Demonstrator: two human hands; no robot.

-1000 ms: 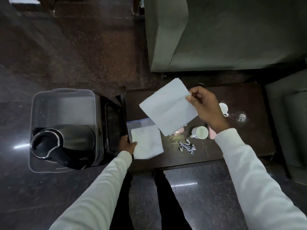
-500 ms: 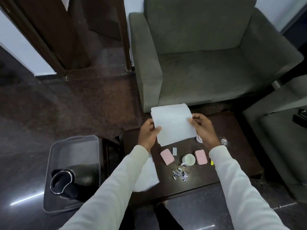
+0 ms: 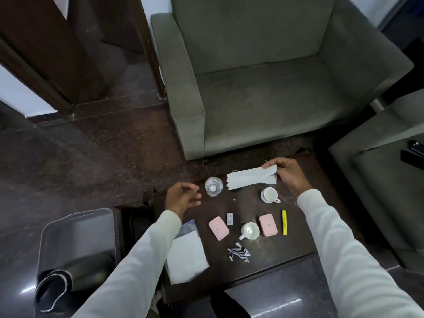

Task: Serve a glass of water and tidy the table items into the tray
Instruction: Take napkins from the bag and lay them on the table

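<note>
My right hand (image 3: 288, 174) pinches one end of a white napkin (image 3: 249, 178), folded into a narrow strip and held low over the far side of the dark table (image 3: 298, 246). My left hand (image 3: 181, 198) hovers open beside a glass of water (image 3: 213, 186) at the table's far left. On the table stand two white cups (image 3: 270, 194) (image 3: 250, 230), two pink boxes (image 3: 218, 227) (image 3: 267, 224), a yellow stick (image 3: 284, 222), a small sachet (image 3: 229, 218) and torn wrappers (image 3: 238, 254). More white napkins (image 3: 187, 258) lie at the near left. A grey tray (image 3: 75, 228) holding a dark kettle (image 3: 68, 278) is on the left.
A grey armchair (image 3: 263, 88) stands right behind the table and another seat (image 3: 387, 180) on the right carries a dark object. A dark wooden door frame (image 3: 46, 65) is at the far left. The floor is polished dark stone.
The napkin went from an open sheet to a folded strip. My left hand let go of it and now hovers by the glass. The camera tilted up toward the armchair.
</note>
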